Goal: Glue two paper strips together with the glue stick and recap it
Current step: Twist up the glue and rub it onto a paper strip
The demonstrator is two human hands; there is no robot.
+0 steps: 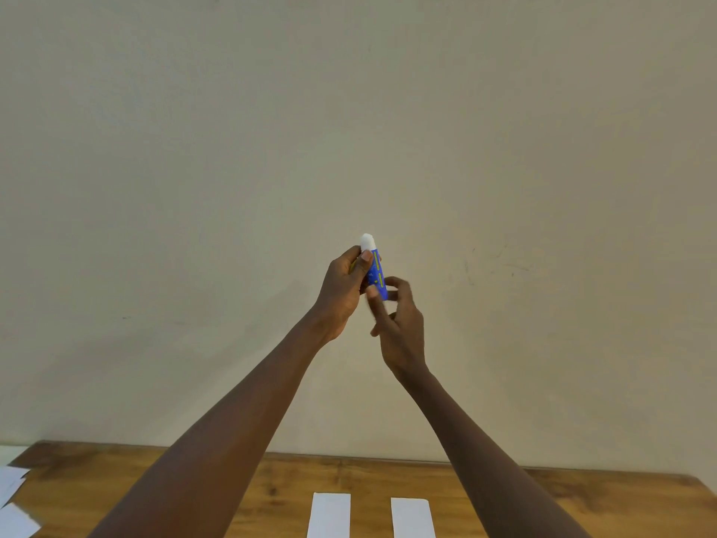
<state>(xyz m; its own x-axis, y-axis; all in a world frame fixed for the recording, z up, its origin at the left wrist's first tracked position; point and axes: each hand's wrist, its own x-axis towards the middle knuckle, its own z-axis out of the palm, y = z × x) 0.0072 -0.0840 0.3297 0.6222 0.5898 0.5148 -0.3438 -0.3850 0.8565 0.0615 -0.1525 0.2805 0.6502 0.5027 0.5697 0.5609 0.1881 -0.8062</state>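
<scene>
Blue plastic glue stick (pixel 376 271), yellow print on the barrel, white glue exposed at the top end; held upright and slightly tilted just right of the frame's centre, in front of a plain beige wall (pixel 349 110). Left hand (pixel 345 291): wrapped around the upper barrel, thumb pressed on the side facing the camera; a sliver of yellow shows behind its fingers, too hidden to identify. Right hand (pixel 397 324): below and to the right, thumb and forefinger pinching the bottom end of the barrel, other fingers curled loosely; slightly blurred. Both bare forearms run up from the lower edge of the frame. Wooden table (pixel 271 479): brown, grained, across the bottom of the frame, meeting the wall. Left paper strip (pixel 329 516): white, lying flat at lower centre, cut off by the bottom edge. Right paper strip (pixel 412 519): white, flat, just beside the first with a gap of bare wood between, roughly parallel. White paper scraps (pixel 13 506): lower left corner, partly out of frame.
</scene>
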